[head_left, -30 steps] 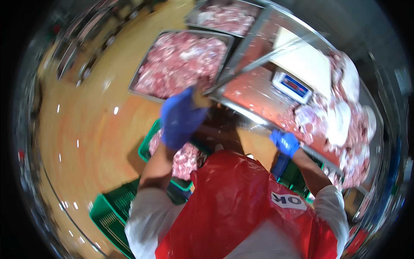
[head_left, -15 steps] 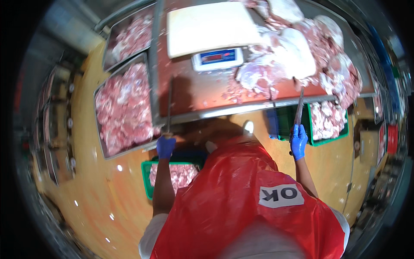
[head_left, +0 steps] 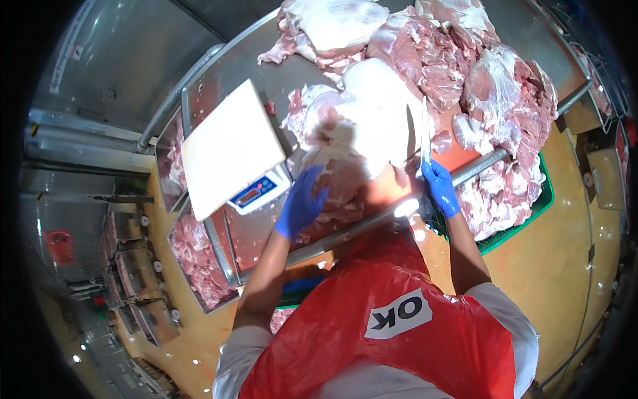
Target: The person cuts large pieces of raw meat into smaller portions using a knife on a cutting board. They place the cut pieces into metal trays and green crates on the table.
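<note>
My left hand (head_left: pixel 302 203), in a blue glove, is open with its fingers spread at the near left edge of a large piece of raw meat (head_left: pixel 372 113) with a pale fat covering. Whether the fingertips touch the meat I cannot tell. My right hand (head_left: pixel 439 189), also gloved in blue, is closed around the handle of a knife (head_left: pixel 425 133). Its long narrow blade points away from me, over the right side of that piece. More raw meat cuts (head_left: pixel 505 100) are heaped to the right, and another fat-covered piece (head_left: pixel 339 26) lies farther back.
A white cutting board (head_left: pixel 232 149) rests on a blue-and-white scale (head_left: pixel 260 191) at the left. The metal table's near rail (head_left: pixel 332 243) crosses before me, with a thin rod (head_left: pixel 231 246) near its left corner. Meat trimmings fill a tray (head_left: pixel 199 266) and a green crate (head_left: pixel 531 213).
My view has swung and come closer to the table. My left hand has let go of the thin rod and moved over to the meat; my right hand still grips the knife.
</note>
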{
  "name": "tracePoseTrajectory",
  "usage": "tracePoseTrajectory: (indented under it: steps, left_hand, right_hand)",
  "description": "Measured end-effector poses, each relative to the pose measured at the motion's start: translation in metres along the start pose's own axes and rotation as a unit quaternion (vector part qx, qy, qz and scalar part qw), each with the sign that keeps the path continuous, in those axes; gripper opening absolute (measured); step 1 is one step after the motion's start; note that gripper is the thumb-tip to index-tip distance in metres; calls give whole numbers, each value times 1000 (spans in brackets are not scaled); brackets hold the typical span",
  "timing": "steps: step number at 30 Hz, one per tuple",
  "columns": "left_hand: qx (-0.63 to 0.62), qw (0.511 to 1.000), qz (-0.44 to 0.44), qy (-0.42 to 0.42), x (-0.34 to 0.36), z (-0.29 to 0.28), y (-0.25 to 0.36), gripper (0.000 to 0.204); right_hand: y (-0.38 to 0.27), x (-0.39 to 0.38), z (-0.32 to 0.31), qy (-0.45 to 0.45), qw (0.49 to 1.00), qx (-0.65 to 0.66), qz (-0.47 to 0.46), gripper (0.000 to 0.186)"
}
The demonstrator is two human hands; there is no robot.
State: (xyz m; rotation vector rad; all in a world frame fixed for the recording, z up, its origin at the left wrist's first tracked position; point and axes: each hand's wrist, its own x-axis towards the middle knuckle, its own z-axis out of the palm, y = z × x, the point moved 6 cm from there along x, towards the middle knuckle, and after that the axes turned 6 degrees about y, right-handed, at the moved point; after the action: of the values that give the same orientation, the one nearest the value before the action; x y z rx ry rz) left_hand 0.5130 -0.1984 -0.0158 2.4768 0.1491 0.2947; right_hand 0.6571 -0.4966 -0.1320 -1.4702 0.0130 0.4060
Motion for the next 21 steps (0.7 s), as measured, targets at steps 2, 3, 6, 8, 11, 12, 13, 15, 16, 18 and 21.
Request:
tracePoseTrajectory:
  steps: [2,3,6,8,11,12,13,15,16,18,21]
  left_hand:
    - [-47,997,52,20,85,25,1,51]
    - [8,994,101,41,122,36,-10,54]
    - [41,998,-45,-34,224,77,-56,74]
    - [100,976,-136,-135,262,102,-52,82]
    - [130,932,-198,-273,288,125,-57,84]
    - [78,939,-186,-280,292,128,-65,84]
    - [25,942,-176,-286,293,136,-72,83]
    - [-77,920,-252,-291,288,132,-31,83]
    - [-145,897,-301,-290,283,131,-25,80]
    - [-310,844,-366,-240,260,135,-62,66]
    - [-369,820,-388,-204,256,110,-32,66]
  right_hand:
    - [13,27,-6,-14,997,50,56,23]
    - [13,29,2,-19,991,83,104,22]
    - [11,42,10,-67,989,95,91,23]
    - [-5,46,12,-107,980,122,115,25]
    - [-13,50,10,-115,964,225,86,24]
    - [-14,57,8,-95,968,220,73,20]
    - [-5,64,8,-94,952,274,96,19]
    - [25,94,20,-92,905,396,125,17]
    - [48,107,24,-95,903,401,118,16]
    - [43,111,30,-103,887,432,131,16]
    - [25,101,21,-86,869,466,146,15]
